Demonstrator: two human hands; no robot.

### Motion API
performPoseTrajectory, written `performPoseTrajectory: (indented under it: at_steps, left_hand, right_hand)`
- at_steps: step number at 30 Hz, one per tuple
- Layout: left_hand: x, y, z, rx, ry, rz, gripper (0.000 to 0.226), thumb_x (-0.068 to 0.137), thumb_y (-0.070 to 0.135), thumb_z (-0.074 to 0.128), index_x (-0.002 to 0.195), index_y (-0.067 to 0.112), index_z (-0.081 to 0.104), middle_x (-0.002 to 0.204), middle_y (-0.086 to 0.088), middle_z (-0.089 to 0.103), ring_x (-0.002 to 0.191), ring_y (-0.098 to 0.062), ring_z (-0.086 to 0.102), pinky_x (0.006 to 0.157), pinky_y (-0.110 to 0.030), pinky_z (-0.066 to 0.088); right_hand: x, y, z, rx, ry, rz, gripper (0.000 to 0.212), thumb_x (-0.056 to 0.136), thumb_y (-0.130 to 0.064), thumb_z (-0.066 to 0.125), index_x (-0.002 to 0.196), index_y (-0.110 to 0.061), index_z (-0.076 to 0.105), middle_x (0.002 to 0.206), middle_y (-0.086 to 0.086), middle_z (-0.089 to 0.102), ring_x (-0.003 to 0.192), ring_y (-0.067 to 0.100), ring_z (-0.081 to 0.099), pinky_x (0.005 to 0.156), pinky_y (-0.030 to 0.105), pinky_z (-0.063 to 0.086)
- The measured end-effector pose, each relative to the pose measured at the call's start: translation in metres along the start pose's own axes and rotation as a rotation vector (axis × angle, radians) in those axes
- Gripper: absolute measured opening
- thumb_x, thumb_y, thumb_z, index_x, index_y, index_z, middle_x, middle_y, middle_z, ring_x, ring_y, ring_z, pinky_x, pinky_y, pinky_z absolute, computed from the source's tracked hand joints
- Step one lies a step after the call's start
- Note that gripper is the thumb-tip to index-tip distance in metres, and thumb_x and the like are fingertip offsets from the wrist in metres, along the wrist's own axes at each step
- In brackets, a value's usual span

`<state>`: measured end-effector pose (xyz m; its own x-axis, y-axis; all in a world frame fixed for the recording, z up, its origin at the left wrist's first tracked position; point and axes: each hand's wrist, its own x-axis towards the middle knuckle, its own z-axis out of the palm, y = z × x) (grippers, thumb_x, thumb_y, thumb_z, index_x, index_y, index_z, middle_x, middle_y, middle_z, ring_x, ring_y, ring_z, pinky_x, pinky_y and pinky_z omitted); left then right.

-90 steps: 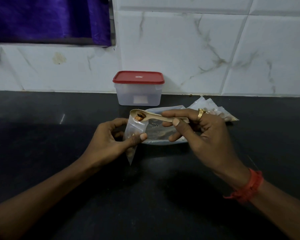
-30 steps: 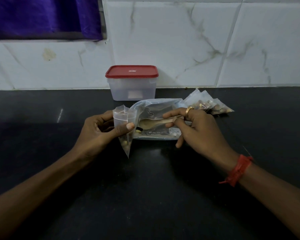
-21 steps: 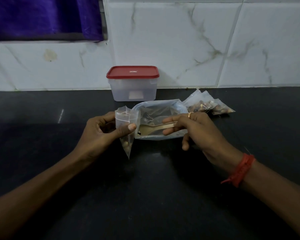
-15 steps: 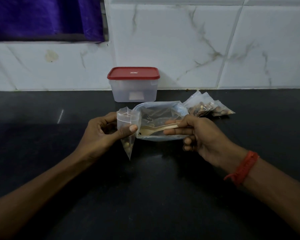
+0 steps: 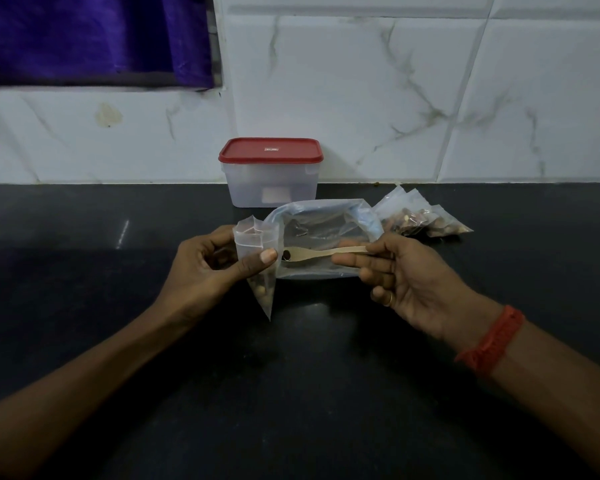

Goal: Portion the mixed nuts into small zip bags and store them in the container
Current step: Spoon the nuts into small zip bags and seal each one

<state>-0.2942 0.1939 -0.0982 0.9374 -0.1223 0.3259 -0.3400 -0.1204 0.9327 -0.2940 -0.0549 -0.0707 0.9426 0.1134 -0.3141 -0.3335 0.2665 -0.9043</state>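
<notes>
My left hand [image 5: 205, 268] pinches a small clear zip bag [image 5: 257, 268] upright above the black counter, its mouth open and a few nuts in its lower corner. My right hand [image 5: 406, 278] holds a pale wooden spoon [image 5: 321, 252] by the handle, palm turned up. The spoon bowl carries a dark nut and lies just right of the small bag, in front of the large clear bag of mixed nuts [image 5: 326, 237]. A clear container with a red lid [image 5: 271, 171] stands shut against the wall behind.
Filled small zip bags [image 5: 420, 216] lie in a pile at the back right of the black counter [image 5: 291, 393]. White marble tiles form the back wall. A purple curtain [image 5: 90, 36] hangs at the upper left.
The spoon went from over the small bag's mouth down into the large bag. It now comes out toward the small bag with a nut. My right hand has turned palm up. My left hand stays put.
</notes>
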Motion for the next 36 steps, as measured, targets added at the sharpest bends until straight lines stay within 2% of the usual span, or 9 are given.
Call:
performPoseTrajectory:
  at_steps: [2,6,10,15,20,24,29,33,36]
  left_hand:
    - [-0.001,0.002,0.0,0.006,0.01,-0.005,0.049,0.067,0.039,0.086,0.108,0.016,0.072,0.112,0.005,0.074,0.106,-0.01,0.07,0.092,-0.021,0.054]
    - [-0.001,0.003,0.002,0.008,0.034,0.002,0.051,0.066,0.035,0.084,0.111,0.014,0.071,0.111,0.006,0.075,0.104,-0.009,0.07,0.082,-0.015,0.054]
    - [-0.001,0.002,0.002,0.041,0.037,0.005,0.055,0.065,0.044,0.083,0.112,0.017,0.071,0.113,0.005,0.074,0.104,-0.009,0.07,0.085,-0.017,0.055]
    - [-0.002,0.003,0.006,0.167,0.033,0.023,0.051,0.068,0.042,0.084,0.113,0.02,0.071,0.111,0.006,0.073,0.099,-0.005,0.069,0.077,-0.012,0.053]
    - [-0.002,0.004,0.007,0.181,0.042,0.016,0.045,0.069,0.035,0.077,0.11,0.019,0.071,0.11,0.004,0.073,0.097,-0.004,0.07,0.075,-0.012,0.053]
    - [-0.002,0.006,0.007,0.16,0.049,0.016,0.045,0.069,0.032,0.078,0.111,0.015,0.071,0.106,0.004,0.074,0.095,-0.006,0.071,0.073,-0.012,0.054]
    - [-0.001,0.005,0.007,0.176,0.048,0.024,0.048,0.067,0.036,0.077,0.111,0.017,0.07,0.108,0.005,0.073,0.097,-0.002,0.069,0.073,-0.01,0.052]
    - [-0.001,0.003,0.007,0.173,0.066,0.046,0.049,0.067,0.038,0.077,0.11,0.016,0.071,0.113,0.004,0.07,0.099,-0.004,0.069,0.075,-0.011,0.052]
    - [-0.001,0.001,0.007,0.171,0.075,0.048,0.05,0.067,0.041,0.079,0.109,0.016,0.072,0.112,0.003,0.07,0.097,-0.008,0.07,0.076,-0.013,0.053]
  right_hand:
    - [-0.001,-0.002,-0.001,-0.02,0.031,-0.043,0.029,0.099,-0.011,0.042,0.102,-0.004,0.07,0.093,0.013,0.078,0.041,0.006,0.06,0.033,0.016,0.043]
    - [-0.001,-0.005,-0.005,-0.057,0.074,-0.13,0.034,0.098,-0.013,0.04,0.106,-0.005,0.072,0.087,0.008,0.079,0.042,0.006,0.06,0.034,0.017,0.042]
    - [-0.002,-0.008,-0.005,-0.036,0.078,-0.212,0.036,0.099,-0.016,0.039,0.106,-0.008,0.073,0.085,0.005,0.079,0.042,0.007,0.058,0.036,0.017,0.042]
    - [-0.013,-0.009,0.003,-0.052,-0.012,-0.41,0.037,0.103,-0.018,0.037,0.104,-0.016,0.074,0.092,0.007,0.078,0.044,0.01,0.059,0.04,0.018,0.044]
    - [-0.021,-0.003,0.01,-0.285,-0.166,-0.569,0.032,0.102,-0.009,0.042,0.106,-0.021,0.072,0.1,0.005,0.078,0.049,0.015,0.064,0.043,0.022,0.044]
    - [-0.021,0.002,0.011,-0.444,-0.215,-0.607,0.035,0.102,-0.002,0.045,0.107,-0.023,0.072,0.107,-0.001,0.076,0.056,0.017,0.069,0.045,0.023,0.047]
    - [-0.018,-0.002,0.008,-0.272,-0.119,-0.637,0.027,0.102,-0.011,0.046,0.107,-0.021,0.071,0.097,0.004,0.077,0.048,0.014,0.063,0.045,0.021,0.046]
    - [-0.007,-0.016,-0.009,-0.332,0.091,-0.79,0.027,0.104,-0.013,0.046,0.101,-0.016,0.073,0.078,0.001,0.075,0.043,0.014,0.058,0.044,0.021,0.045]
    - [0.001,-0.026,-0.023,-0.331,0.188,-0.815,0.028,0.104,-0.013,0.047,0.095,-0.011,0.073,0.066,0.002,0.069,0.041,0.016,0.054,0.044,0.019,0.044]
